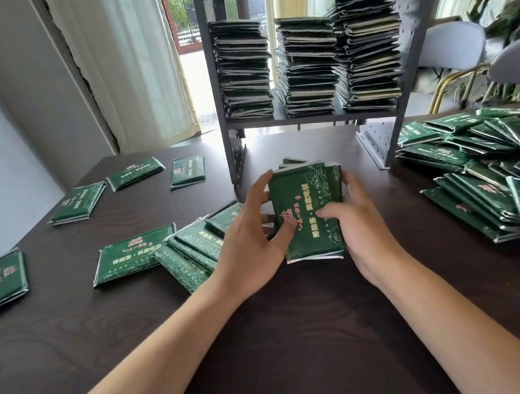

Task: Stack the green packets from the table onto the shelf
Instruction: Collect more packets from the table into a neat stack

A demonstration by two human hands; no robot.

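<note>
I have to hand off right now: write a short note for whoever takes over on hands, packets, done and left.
Left hand and right hand both grip a small bundle of packets over the table, in front of the shelf.
Done: three stacks stand on the middle shelf board; more packets show on the board above.
Left: shelve the held bundle; then the pile at the table's right, the fanned group beside the left hand, and the loose packets at the far left.
</note>
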